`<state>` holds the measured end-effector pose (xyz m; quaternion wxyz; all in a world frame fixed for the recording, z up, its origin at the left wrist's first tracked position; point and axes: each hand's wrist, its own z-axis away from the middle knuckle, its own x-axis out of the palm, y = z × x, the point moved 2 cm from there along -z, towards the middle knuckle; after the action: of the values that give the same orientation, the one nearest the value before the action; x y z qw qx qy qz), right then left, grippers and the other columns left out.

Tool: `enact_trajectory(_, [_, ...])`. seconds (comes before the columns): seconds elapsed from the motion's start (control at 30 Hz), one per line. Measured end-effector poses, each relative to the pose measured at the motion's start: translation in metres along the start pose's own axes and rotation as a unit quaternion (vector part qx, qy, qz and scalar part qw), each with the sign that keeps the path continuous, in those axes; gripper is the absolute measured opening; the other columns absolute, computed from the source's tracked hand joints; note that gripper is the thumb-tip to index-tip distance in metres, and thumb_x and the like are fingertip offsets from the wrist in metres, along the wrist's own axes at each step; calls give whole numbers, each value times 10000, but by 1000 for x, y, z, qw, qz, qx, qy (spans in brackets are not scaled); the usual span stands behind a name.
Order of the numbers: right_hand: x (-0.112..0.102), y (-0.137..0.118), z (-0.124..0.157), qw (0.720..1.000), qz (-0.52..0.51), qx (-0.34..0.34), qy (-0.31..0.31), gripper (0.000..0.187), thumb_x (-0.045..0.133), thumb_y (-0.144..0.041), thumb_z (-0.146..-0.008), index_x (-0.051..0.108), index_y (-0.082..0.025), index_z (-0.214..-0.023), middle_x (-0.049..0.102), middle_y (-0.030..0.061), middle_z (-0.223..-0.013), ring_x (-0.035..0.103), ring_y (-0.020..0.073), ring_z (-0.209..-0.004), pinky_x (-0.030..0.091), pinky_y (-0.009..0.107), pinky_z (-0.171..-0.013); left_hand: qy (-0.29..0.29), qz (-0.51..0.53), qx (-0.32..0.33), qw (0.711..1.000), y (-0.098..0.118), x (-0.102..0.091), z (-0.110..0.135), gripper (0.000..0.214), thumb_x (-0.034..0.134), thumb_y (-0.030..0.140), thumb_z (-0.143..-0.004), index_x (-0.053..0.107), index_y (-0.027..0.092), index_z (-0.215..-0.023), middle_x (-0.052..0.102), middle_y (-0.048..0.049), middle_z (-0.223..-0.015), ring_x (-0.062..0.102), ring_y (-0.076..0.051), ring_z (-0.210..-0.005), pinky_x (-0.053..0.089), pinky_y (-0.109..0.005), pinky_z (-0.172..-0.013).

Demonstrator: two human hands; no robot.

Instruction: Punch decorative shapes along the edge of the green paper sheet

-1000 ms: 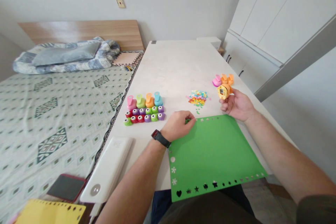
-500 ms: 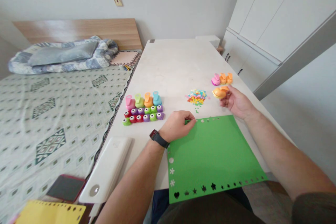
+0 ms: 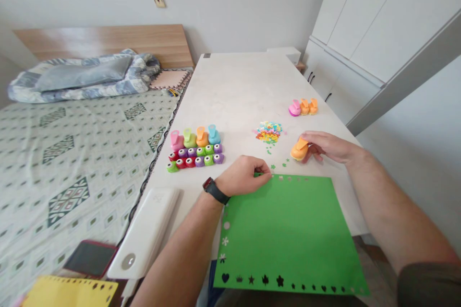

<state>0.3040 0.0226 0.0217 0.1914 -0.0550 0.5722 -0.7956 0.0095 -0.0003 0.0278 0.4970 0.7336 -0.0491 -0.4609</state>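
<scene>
A green sheet of paper (image 3: 291, 230) with shapes punched along its left, near and far edges lies at the table's near side, its near edge hanging over my lap. My left hand (image 3: 247, 175) pinches the sheet's far left corner. In my right hand (image 3: 324, 146) is an orange craft punch (image 3: 299, 149), tilted, just beyond the sheet's far edge and apart from it. Small green cut-outs (image 3: 284, 164) lie between the punch and the sheet. Past them is a pile of colourful paper cut-outs (image 3: 269, 132).
Left on the white table (image 3: 237, 86) stand rows of colourful punches (image 3: 196, 151). A pink punch (image 3: 294, 108) and two orange ones sit at right. A white power bank (image 3: 146, 235), a phone (image 3: 90, 258) and yellow punched paper (image 3: 68, 292) lie near left, beside the bed (image 3: 101, 153).
My right hand has brought the orange punch nearer and turned it. The green sheet has shifted toward me with my left hand still on it, and green cut-outs now show beyond its far edge.
</scene>
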Motion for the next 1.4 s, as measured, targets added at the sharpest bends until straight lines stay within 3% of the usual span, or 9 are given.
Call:
enact_trajectory(0.07, [8,1,-3,1000,-6,2,-14,387,633,-556,-911,670,-171,-923,784,135,-868,746,233,-670,374,220,-355,-6,3,1,1000,0,0,0,168,609,257,-888,744,169,-839,755,-12,-798,660,-113,-688,478,-219,-666])
enact_trajectory(0.3, [27,-2,-17,988,-103,-104,57,366,598,-564,-936,644,-221,-1050,778,115,-1052,764,267,-843,550,286,-513,-12,-2,-1,1000,-2,1,0,163,612,258,-884,743,168,-847,751,-11,-792,648,-110,-679,472,-218,-659])
enact_trajectory(0.53, [28,4,-11,997,-54,-8,-58,416,585,-572,-939,664,-168,-1000,781,143,-944,758,243,-755,567,276,-509,-19,-3,-5,1000,-3,1,0,184,610,271,-886,747,154,-852,747,-22,-793,647,-115,-689,466,-218,-665])
enact_trajectory(0.7, [32,0,-19,989,-99,-86,71,354,606,-549,-940,606,-211,-1042,771,119,-1067,764,254,-874,596,280,-560,-20,-2,-6,1000,-3,1,-1,186,608,270,-884,745,147,-853,747,-23,-799,642,-110,-690,459,-213,-669])
enact_trajectory(0.9, [38,3,-11,994,-69,-16,-80,390,599,-545,-945,651,-178,-1068,768,112,-943,737,213,-755,583,263,-507,-22,-6,-7,1000,-3,1,-1,195,599,272,-890,746,146,-864,747,-24,-807,643,-111,-694,459,-215,-677])
enact_trajectory(1.07, [38,2,-21,986,-116,-98,64,369,610,-551,-936,613,-199,-1048,761,125,-1029,756,264,-882,570,256,-487,-20,-10,-7,1000,-3,2,-1,190,602,268,-885,744,143,-862,745,-23,-804,642,-112,-696,453,-216,-674])
enact_trajectory(1.17, [47,0,-20,987,-138,-88,9,388,577,-557,-951,617,-193,-1077,750,140,-1076,756,288,-908,557,264,-467,-20,-10,-6,1000,-4,2,-1,189,600,265,-887,741,143,-856,741,-20,-796,635,-108,-685,448,-214,-668])
enact_trajectory(1.3, [66,2,-14,987,-124,-42,-95,354,590,-531,-956,639,-193,-1048,749,97,-969,728,215,-779,577,276,-496,-24,-12,1,1000,-4,2,0,192,593,267,-894,739,148,-859,727,-9,-770,617,-101,-661,438,-213,-656])
enact_trajectory(1.4, [71,3,-21,988,-126,-91,8,330,616,-529,-944,628,-206,-1006,744,74,-960,720,195,-805,601,279,-563,-24,-13,0,1000,-4,2,0,192,593,265,-895,737,146,-850,727,-9,-766,614,-100,-660,438,-211,-658])
